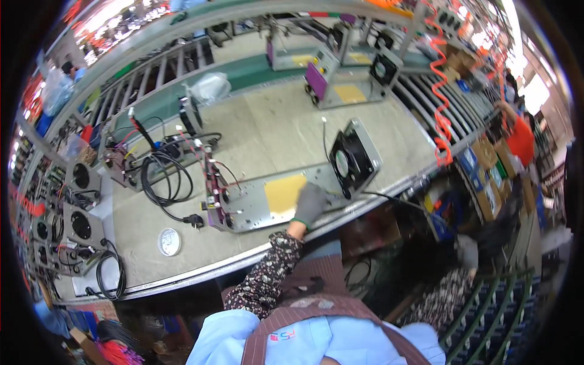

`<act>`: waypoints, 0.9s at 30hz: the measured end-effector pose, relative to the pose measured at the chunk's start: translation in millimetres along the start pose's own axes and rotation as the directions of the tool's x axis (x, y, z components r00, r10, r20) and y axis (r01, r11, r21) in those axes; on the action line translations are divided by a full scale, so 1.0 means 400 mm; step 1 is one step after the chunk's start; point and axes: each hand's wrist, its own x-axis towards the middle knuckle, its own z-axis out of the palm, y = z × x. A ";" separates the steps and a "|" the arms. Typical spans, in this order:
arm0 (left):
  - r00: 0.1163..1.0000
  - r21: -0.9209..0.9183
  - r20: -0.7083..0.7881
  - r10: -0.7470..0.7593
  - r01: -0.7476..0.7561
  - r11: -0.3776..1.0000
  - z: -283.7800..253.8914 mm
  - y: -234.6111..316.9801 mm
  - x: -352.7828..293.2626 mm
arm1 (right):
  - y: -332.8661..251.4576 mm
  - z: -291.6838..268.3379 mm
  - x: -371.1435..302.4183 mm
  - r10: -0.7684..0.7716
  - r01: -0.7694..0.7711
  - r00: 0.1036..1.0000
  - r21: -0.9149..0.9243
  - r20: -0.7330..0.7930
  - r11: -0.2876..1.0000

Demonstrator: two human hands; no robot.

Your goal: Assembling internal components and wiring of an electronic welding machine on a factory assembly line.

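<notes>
Nearest the person, the left hand (310,204), in a grey glove on a floral-sleeved arm stretched forward, lies palm-down with fingers together on the near edge of a metal chassis plate (255,207); whether it grips anything I cannot tell. The right hand (467,250) hangs low at the right, below the bench edge, its grip unclear. On the plate, a yellow pad (284,193) sits just left of the hand and 1 black fan (351,159) stands at its far right end, with coiled black cables (163,179) further left.

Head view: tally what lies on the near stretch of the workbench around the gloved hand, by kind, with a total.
Metal chassis trays with a yellow patch: 1, under the gloved left hand
Black cooling fans standing at the tray's end: 1
Coiled black power cables with a plug: 1
Round white discs: 1
Total: 4
</notes>
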 end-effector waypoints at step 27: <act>0.805 -0.440 -0.358 -0.474 0.302 0.846 -0.864 0.198 -0.529 | -1.168 0.383 0.205 -0.274 0.344 0.930 0.848 -0.247 0.403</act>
